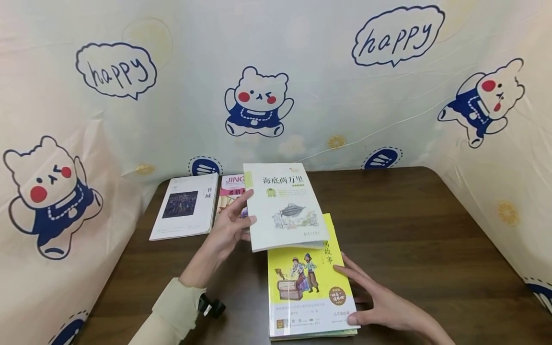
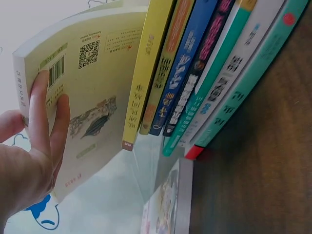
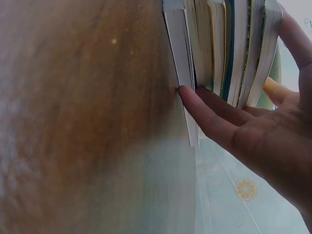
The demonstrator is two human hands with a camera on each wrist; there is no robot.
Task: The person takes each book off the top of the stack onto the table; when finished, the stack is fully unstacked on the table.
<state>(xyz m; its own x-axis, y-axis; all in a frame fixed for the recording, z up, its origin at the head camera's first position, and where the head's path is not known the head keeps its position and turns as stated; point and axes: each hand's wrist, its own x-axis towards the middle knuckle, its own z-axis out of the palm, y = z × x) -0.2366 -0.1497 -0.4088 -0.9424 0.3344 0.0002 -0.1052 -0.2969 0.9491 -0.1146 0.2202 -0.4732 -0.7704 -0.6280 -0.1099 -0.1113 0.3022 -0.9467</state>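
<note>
Pale cream left sleeve (image 1: 166,314) — wrinkled cuff (image 1: 180,299) — small black wrist device (image 1: 211,306).

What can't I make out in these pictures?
Head: pink book, right side, behind the left hand and held white book.
Head: yellow book, upper left, behind the held white book.
Left wrist: small print on back cover, blurred.
Right wrist: spines of the book stack, facing away.

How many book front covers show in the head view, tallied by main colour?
White: 2 (the held book and the far-left book)
Yellow: 1 (the pile's top book)
Pink, as far as it shows: 1 (the partly hidden book)
Total: 4
</note>
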